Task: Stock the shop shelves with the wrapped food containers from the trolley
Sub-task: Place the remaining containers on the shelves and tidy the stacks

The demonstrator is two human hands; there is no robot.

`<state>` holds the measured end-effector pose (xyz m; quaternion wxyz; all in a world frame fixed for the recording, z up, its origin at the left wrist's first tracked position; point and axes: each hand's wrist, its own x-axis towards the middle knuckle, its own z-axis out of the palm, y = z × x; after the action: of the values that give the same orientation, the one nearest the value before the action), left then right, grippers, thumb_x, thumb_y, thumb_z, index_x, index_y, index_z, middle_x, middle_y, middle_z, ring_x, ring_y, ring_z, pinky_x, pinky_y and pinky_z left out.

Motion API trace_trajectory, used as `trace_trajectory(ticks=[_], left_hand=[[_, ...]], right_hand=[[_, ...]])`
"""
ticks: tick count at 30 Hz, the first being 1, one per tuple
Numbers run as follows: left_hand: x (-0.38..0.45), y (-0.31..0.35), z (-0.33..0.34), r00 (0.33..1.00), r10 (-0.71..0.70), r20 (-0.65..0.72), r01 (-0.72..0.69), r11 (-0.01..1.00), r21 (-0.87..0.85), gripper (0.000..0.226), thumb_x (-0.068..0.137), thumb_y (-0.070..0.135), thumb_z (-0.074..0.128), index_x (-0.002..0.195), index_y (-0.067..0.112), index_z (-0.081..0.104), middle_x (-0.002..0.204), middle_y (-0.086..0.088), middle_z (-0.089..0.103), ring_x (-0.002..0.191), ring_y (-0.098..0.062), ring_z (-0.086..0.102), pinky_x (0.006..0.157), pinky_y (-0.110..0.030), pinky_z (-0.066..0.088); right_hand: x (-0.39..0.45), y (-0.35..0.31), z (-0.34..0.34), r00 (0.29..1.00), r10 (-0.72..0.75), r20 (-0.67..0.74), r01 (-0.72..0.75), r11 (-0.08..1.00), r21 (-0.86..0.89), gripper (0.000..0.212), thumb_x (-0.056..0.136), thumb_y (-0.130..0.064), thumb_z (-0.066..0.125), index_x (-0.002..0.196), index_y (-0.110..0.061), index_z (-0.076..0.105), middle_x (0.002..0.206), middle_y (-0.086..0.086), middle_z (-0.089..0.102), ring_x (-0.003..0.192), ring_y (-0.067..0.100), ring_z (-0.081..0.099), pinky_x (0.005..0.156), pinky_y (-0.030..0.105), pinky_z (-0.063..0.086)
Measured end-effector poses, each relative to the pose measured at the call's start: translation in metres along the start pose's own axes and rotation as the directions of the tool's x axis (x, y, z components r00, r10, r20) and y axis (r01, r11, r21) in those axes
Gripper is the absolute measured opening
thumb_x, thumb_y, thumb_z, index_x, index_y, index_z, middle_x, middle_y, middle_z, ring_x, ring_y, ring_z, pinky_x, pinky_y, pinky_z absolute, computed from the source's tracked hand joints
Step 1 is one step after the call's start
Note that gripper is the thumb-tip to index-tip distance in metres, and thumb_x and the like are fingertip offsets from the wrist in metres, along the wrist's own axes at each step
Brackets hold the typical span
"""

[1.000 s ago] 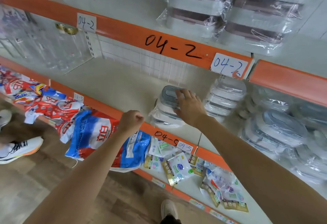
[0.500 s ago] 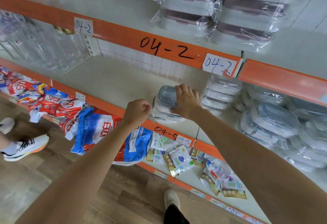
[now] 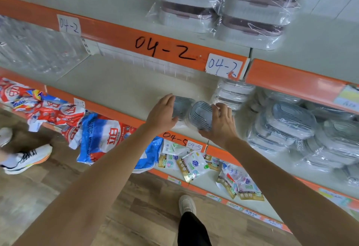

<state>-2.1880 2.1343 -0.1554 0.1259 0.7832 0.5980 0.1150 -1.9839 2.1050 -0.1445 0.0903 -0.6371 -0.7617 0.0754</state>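
- Since the earlier frames the left hand (image 3: 162,112), then a closed fist hanging short of the shelf edge, has opened and reached in to the containers; a second grey-lidded pack now shows beside the first.
- Nearest, a white shoe (image 3: 187,205) and a dark trouser leg stand on the wood-look floor (image 3: 58,197).
- On the bottom shelf lie small gold-edged sachets (image 3: 191,165) and large blue, red and white bags (image 3: 104,139).
- On the middle shelf (image 3: 116,82), near its orange front edge, the left hand lies with fingers straight and together against the left side of the left wrapped container (image 3: 182,106).
- The right hand (image 3: 221,122) cups the right wrapped container (image 3: 201,114), fingers curled over its far right rim, thumb side at its near edge. The two packs touch side by side between the hands.
- Just right of them stands a stack of clear wrapped containers (image 3: 232,94); further right lie more grey-lidded wrapped packs (image 3: 287,123).
- The orange rail (image 3: 116,32) above bears "04-2" in marker and a paper tag (image 3: 223,66) reading the same.
- On the top shelf sit stacked wrapped boxes with brown lids (image 3: 223,6).
- At far left, another person's trainer (image 3: 25,158) rests on the floor.
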Motion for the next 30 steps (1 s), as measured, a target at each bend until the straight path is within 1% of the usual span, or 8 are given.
trace_trajectory(ticks=[3, 7, 10, 12, 15, 18, 22, 30], left_hand=[[0.016, 0.007, 0.009, 0.992, 0.017, 0.122, -0.036, 0.987, 0.156, 0.093, 0.087, 0.033, 0.063, 0.150, 0.001, 0.003, 0.159, -0.013, 0.000, 0.147, -0.024, 0.002, 0.119, -0.038, 0.010], [0.029, 0.013, 0.014, 0.983, 0.013, 0.182, -0.063, 0.962, 0.268, 0.100, 0.085, 0.034, 0.066, 0.150, 0.004, -0.004, 0.159, -0.010, -0.009, 0.147, -0.024, -0.004, 0.120, -0.040, 0.004], [0.032, 0.015, 0.016, 0.986, 0.031, 0.162, -0.084, 0.940, 0.332, 0.096, 0.084, 0.030, 0.068, 0.150, 0.003, 0.003, 0.158, -0.011, 0.006, 0.147, -0.025, 0.004, 0.119, -0.039, 0.005], [0.032, 0.015, 0.015, 0.991, 0.050, 0.121, -0.089, 0.936, 0.340, 0.095, 0.080, 0.030, 0.072, 0.148, 0.003, 0.012, 0.154, -0.011, 0.020, 0.144, -0.025, 0.015, 0.119, -0.039, 0.007], [0.026, 0.010, 0.008, 0.996, 0.061, 0.067, -0.079, 0.941, 0.328, 0.095, 0.076, 0.033, 0.075, 0.147, 0.004, 0.020, 0.147, -0.010, 0.030, 0.138, -0.025, 0.027, 0.119, -0.036, 0.008], [0.016, 0.000, 0.001, 0.998, 0.062, 0.004, -0.060, 0.946, 0.319, 0.094, 0.072, 0.037, 0.077, 0.144, 0.003, 0.026, 0.142, -0.010, 0.036, 0.132, -0.026, 0.033, 0.118, -0.035, 0.013], [-0.014, -0.009, -0.018, 0.998, 0.049, -0.032, -0.037, 0.948, 0.316, 0.091, 0.070, 0.033, 0.078, 0.141, 0.002, 0.030, 0.139, -0.011, 0.039, 0.128, -0.027, 0.035, 0.116, -0.034, 0.016], [-0.105, -0.024, -0.108, 0.999, -0.002, 0.049, -0.016, 0.935, 0.355, 0.084, 0.066, 0.042, 0.079, 0.131, 0.006, 0.040, 0.130, -0.009, 0.044, 0.122, -0.026, 0.039, 0.103, -0.033, 0.028]], right_hand=[[-0.006, 0.012, 0.001, 1.000, 0.022, -0.005, -0.022, 1.000, 0.004, 0.088, 0.077, -0.047, 0.069, 0.142, -0.005, 0.028, 0.140, 0.011, 0.033, 0.127, 0.027, 0.028, 0.107, 0.036, 0.026], [-0.010, 0.021, 0.002, 0.998, 0.057, -0.023, -0.056, 0.998, 0.027, 0.089, 0.076, -0.047, 0.070, 0.142, -0.006, 0.029, 0.139, 0.010, 0.036, 0.126, 0.027, 0.029, 0.106, 0.035, 0.027], [-0.013, 0.023, 0.004, 0.997, 0.074, -0.032, -0.073, 0.997, 0.024, 0.088, 0.075, -0.049, 0.070, 0.142, -0.007, 0.029, 0.139, 0.009, 0.036, 0.125, 0.026, 0.030, 0.105, 0.035, 0.028], [-0.014, 0.022, 0.003, 0.997, 0.076, -0.032, -0.075, 0.997, 0.030, 0.088, 0.075, -0.049, 0.070, 0.142, -0.008, 0.029, 0.139, 0.009, 0.036, 0.125, 0.025, 0.031, 0.105, 0.035, 0.028], [-0.016, 0.020, 0.000, 0.997, 0.068, -0.035, -0.067, 0.997, 0.029, 0.087, 0.075, -0.048, 0.070, 0.141, -0.009, 0.030, 0.138, 0.009, 0.037, 0.125, 0.025, 0.032, 0.104, 0.035, 0.028], [-0.020, 0.013, -0.003, 0.997, 0.060, -0.047, -0.059, 0.998, 0.019, 0.086, 0.076, -0.049, 0.070, 0.141, -0.008, 0.030, 0.137, 0.009, 0.037, 0.124, 0.026, 0.033, 0.104, 0.035, 0.028], [-0.035, -0.006, -0.010, 0.999, 0.024, -0.043, -0.024, 1.000, -0.008, 0.085, 0.077, -0.051, 0.068, 0.140, -0.008, 0.031, 0.136, 0.009, 0.038, 0.123, 0.026, 0.034, 0.101, 0.036, 0.029], [-0.083, -0.067, -0.057, 0.990, -0.133, -0.042, 0.134, 0.991, 0.014, 0.082, 0.075, -0.048, 0.068, 0.138, -0.009, 0.032, 0.135, 0.008, 0.036, 0.123, 0.026, 0.032, 0.104, 0.036, 0.025]])
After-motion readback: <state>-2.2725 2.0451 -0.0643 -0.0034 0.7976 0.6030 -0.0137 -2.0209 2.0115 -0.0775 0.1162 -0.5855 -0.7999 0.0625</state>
